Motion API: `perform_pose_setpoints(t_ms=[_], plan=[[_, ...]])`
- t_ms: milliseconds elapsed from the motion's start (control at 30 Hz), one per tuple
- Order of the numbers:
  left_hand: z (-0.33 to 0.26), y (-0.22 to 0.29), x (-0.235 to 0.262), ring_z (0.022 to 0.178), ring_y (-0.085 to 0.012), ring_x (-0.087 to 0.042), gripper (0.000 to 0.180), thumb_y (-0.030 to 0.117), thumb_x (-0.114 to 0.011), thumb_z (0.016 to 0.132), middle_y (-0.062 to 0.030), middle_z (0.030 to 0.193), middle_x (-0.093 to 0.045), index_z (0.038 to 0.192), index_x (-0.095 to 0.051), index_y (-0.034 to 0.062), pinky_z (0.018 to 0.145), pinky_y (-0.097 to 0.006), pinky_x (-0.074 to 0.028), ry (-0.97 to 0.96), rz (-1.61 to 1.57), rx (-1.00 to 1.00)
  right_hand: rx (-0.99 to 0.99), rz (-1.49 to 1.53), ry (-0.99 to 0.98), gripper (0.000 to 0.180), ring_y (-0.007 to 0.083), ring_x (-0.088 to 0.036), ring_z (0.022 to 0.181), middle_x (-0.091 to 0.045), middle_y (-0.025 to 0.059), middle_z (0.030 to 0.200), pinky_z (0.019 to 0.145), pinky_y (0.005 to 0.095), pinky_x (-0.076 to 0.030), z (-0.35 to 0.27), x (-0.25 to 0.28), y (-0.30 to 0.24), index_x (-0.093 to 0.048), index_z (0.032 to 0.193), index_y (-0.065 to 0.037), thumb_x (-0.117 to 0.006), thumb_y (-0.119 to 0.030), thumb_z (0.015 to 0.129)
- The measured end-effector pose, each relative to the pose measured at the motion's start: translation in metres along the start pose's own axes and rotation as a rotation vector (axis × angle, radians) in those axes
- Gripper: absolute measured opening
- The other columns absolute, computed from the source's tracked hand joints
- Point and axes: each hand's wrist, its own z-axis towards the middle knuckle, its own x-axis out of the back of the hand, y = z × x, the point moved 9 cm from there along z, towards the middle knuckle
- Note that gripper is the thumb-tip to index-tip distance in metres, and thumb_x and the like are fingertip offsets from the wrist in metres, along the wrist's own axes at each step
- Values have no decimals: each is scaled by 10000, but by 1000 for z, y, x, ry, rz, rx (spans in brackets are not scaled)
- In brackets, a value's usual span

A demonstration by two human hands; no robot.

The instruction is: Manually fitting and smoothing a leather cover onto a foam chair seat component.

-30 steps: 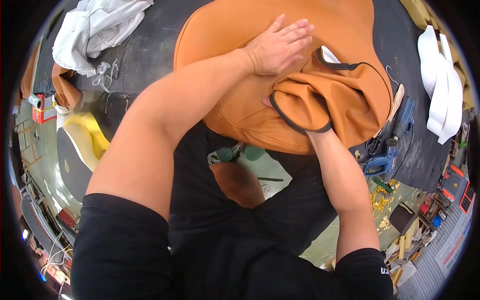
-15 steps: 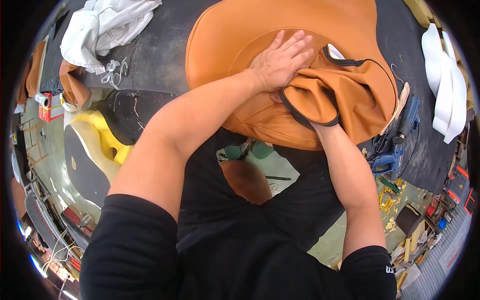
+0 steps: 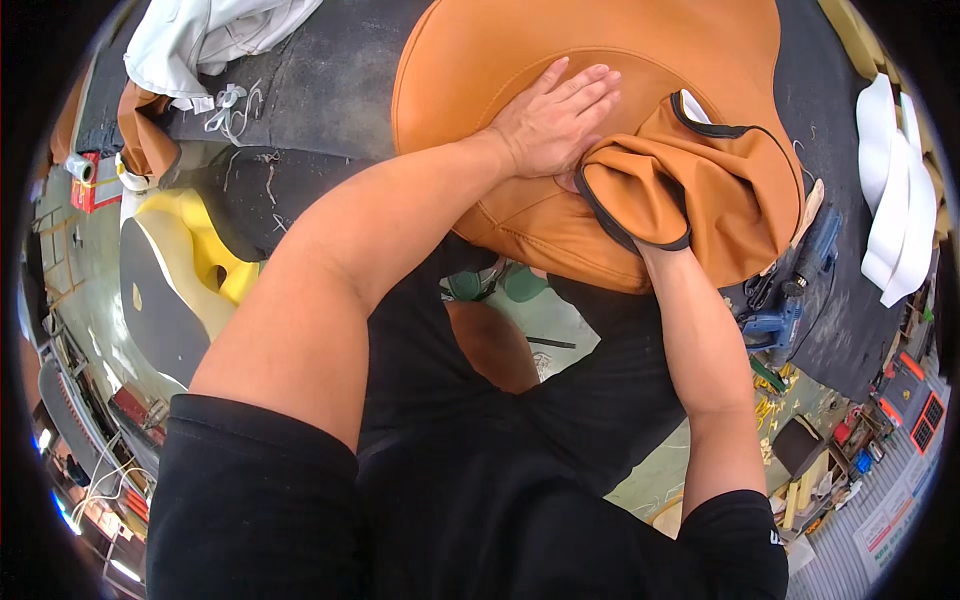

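A large orange-tan upholstered piece, apparently a seat shell covered in leather-like material (image 3: 590,30), lies across the dark work surface before me. My left hand (image 3: 560,118) rests flat on it, fingers stretched out toward the upper right. At its right side the cover (image 3: 740,190) is loose and bunched in folds, with black edging round an opening. My right hand has gone inside that opening; only the wrist (image 3: 660,262) and forearm show clearly, and the fingers are hidden under the material.
White fabric (image 3: 205,45) lies at the upper left and white strips (image 3: 890,190) at the far right. A blue power tool (image 3: 775,325) lies right of the cover. A yellow foam shape (image 3: 185,235) with a dark panel stands at the left.
The view has shifted slightly, so the orange piece sits a little farther right. My left hand stays flat on it, and my right hand is still inside the cover.
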Motion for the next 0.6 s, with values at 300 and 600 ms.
perform_pose_setpoints(t_ms=[300,600], plan=[[-17,4,7,1562,-315,-343,665,305,-587,1009,-133,1676,-389,1596,-403,51,1244,-600,-265,-66,119,24,172,76,-5,575,259,-547,1371,-589,120,1471,1190,397,-417,-3,-8,15,-546,1472,-69,-768,-231,966],[-23,9,6,1560,-359,-322,707,349,-611,999,-149,1688,-358,1620,-382,101,1228,-625,-268,-81,169,91,325,135,89,598,254,-553,1367,-600,119,1470,1195,396,-410,-6,-15,37,-556,1470,-60,-772,-277,956]])
